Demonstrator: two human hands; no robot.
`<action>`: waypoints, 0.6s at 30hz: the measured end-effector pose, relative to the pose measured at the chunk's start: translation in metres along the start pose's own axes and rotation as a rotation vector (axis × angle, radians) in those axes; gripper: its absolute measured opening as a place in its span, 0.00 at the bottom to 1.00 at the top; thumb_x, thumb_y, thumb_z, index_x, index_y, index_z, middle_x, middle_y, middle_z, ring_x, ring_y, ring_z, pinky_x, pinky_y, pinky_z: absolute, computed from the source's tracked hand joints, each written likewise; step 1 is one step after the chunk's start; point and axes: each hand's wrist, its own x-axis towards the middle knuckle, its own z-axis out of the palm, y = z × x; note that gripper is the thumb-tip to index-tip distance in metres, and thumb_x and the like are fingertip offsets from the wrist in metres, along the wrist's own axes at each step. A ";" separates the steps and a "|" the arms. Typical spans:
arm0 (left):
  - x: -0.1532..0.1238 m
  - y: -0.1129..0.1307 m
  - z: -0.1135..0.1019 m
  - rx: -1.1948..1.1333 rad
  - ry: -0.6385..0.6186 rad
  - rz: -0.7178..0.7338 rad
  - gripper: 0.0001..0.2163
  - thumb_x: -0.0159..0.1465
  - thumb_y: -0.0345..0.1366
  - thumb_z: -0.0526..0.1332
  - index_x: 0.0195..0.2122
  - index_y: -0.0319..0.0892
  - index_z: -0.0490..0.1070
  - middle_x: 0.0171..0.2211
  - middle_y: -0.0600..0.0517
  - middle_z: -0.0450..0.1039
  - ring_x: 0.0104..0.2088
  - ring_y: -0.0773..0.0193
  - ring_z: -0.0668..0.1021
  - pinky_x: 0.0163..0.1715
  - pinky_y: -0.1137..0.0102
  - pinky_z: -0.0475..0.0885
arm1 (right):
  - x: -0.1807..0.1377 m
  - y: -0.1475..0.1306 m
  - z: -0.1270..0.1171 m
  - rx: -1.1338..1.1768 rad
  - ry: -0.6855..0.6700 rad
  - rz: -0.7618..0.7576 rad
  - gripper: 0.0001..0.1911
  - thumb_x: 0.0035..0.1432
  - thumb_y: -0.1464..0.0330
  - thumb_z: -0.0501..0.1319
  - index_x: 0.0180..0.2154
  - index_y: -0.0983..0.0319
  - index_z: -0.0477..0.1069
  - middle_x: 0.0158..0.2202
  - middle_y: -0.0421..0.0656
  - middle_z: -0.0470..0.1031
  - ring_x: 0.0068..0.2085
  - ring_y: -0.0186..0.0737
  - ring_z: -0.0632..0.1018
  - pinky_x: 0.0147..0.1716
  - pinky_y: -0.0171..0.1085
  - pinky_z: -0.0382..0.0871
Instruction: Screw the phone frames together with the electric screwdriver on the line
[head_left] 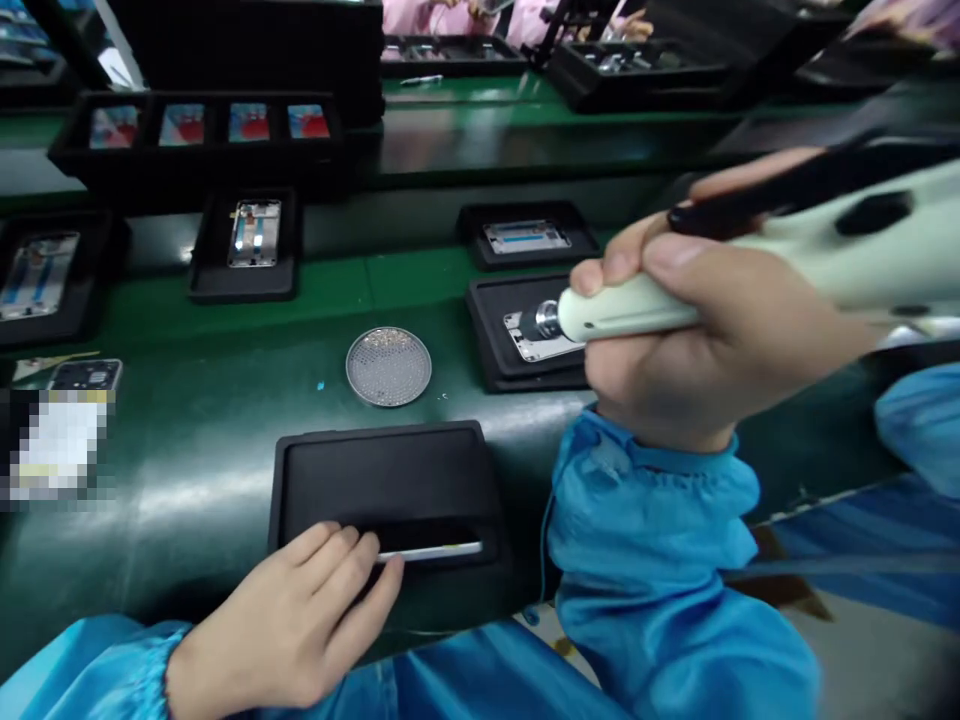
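My right hand point(697, 310) is wrapped round a pale green electric screwdriver point(637, 312), its metal tip end pointing left. Behind that tip, as I see it, lies an open phone frame point(551, 348) in a black tray; whether they touch I cannot tell. In the nearest black tray point(375, 460), a phone point(442, 550) shows a dark face and a silver edge. My left hand point(300, 610) pinches this phone at its left end, which the fingers hide. Beyond the tray sits a round metal dish of tiny screws point(388, 368).
More open phone frames lie in black trays: at the back right point(529, 238), at the back point(255, 235) and at the left point(41, 275). A black rack point(195, 165) holds several small screens. Co-workers in pink sleeves point(435, 18) are across the green bench point(187, 400).
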 end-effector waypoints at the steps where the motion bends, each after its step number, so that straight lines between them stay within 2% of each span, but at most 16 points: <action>1: 0.000 -0.001 0.000 -0.009 -0.008 -0.001 0.15 0.66 0.24 0.50 0.50 0.32 0.72 0.42 0.39 0.76 0.42 0.51 0.77 0.43 0.57 0.73 | -0.002 -0.003 0.002 0.052 0.024 -0.036 0.08 0.42 0.72 0.62 0.30 0.61 0.69 0.29 0.36 0.66 0.24 0.29 0.70 0.26 0.37 0.66; 3: 0.002 -0.003 0.000 -0.037 -0.029 -0.005 0.14 0.67 0.24 0.51 0.50 0.31 0.72 0.41 0.38 0.75 0.42 0.52 0.76 0.41 0.57 0.74 | -0.004 -0.007 0.004 0.142 0.047 -0.094 0.05 0.44 0.76 0.61 0.28 0.64 0.70 0.30 0.36 0.69 0.23 0.28 0.72 0.26 0.37 0.66; 8: 0.009 -0.008 -0.003 -0.064 -0.063 -0.016 0.14 0.68 0.24 0.49 0.48 0.31 0.72 0.39 0.40 0.73 0.40 0.56 0.75 0.40 0.61 0.73 | -0.006 -0.010 0.002 0.195 0.010 -0.143 0.08 0.48 0.81 0.60 0.29 0.64 0.70 0.31 0.37 0.71 0.23 0.29 0.72 0.24 0.36 0.68; 18: 0.011 -0.007 -0.008 -0.005 -0.116 -0.005 0.14 0.70 0.25 0.48 0.49 0.32 0.71 0.37 0.43 0.74 0.38 0.59 0.75 0.38 0.63 0.75 | -0.005 -0.011 -0.005 0.143 -0.024 -0.215 0.08 0.51 0.78 0.61 0.31 0.59 0.70 0.32 0.36 0.71 0.24 0.30 0.72 0.25 0.37 0.70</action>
